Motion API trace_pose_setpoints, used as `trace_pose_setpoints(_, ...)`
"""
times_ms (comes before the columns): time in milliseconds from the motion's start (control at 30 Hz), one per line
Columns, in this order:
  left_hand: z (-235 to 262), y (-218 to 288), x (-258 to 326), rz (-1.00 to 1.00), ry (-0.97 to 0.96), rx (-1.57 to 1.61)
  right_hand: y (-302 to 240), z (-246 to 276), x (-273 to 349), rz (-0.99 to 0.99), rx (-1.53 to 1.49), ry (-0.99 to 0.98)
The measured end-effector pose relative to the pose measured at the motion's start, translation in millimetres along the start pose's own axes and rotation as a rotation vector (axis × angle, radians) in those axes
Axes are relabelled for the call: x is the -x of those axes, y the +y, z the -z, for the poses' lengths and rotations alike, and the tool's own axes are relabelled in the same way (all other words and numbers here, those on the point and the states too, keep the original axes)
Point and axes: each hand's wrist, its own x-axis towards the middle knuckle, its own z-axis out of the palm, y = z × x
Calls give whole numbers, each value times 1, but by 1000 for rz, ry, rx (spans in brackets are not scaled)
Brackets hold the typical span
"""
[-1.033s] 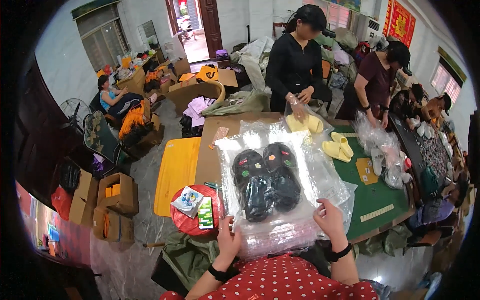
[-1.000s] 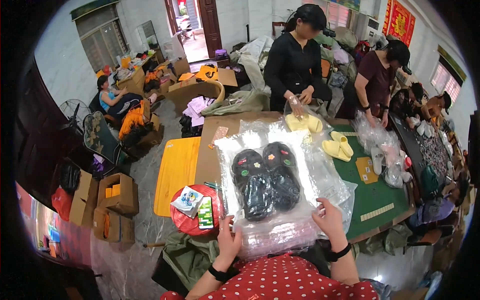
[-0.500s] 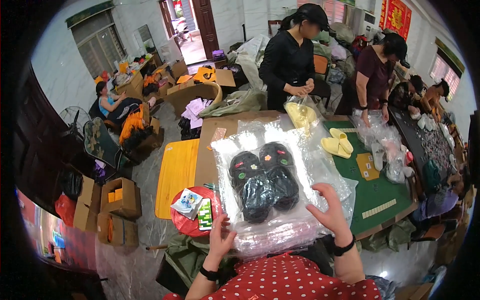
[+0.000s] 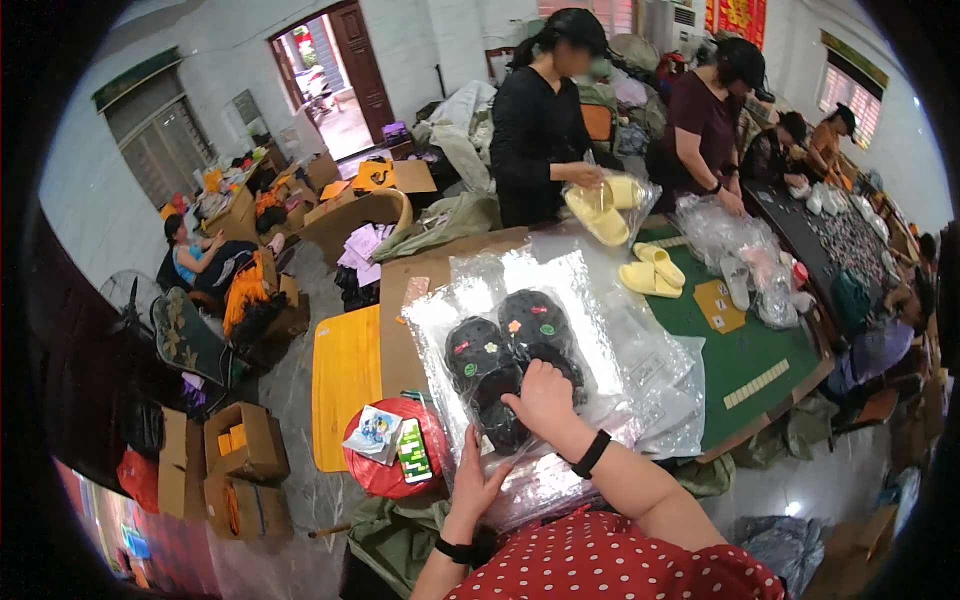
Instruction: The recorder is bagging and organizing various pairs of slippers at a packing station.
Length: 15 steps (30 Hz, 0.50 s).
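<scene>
A pair of black clogs (image 4: 506, 330) with small coloured charms lies on a stack of clear plastic bags (image 4: 600, 375) in front of me. Clear film shows around and over part of the pair. My right hand (image 4: 545, 402) rests over the near end of the clogs, fingers curled in; what they grip is hidden, and I cannot tell whether the hand is inside the film. At the near left edge of the bags is my left hand (image 4: 480, 482), its thumb and fingers apart, touching the plastic beside the clogs.
A red round stool (image 4: 375, 478) at the left bears a phone (image 4: 413, 450) and a small packet. Beyond it is a yellow wooden board (image 4: 345, 390). Across the green-topped table, a person holds bagged yellow slippers (image 4: 600, 212); another yellow pair (image 4: 652, 272) lies nearby.
My right hand has moved left from the bags' right side onto the clogs, its fingers now curled. My left hand stays at the near left edge. The person opposite has lifted the bagged yellow slippers.
</scene>
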Motion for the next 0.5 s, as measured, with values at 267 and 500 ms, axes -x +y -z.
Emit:
trace_pose_setpoints(267,-4,-22,-3,49,-53,183,-8,-20,-10,-81,-16,51)
trace_pose_setpoints(500,-8,-32,-3,1,-30,139,0,-25,-4,-93,-95,121)
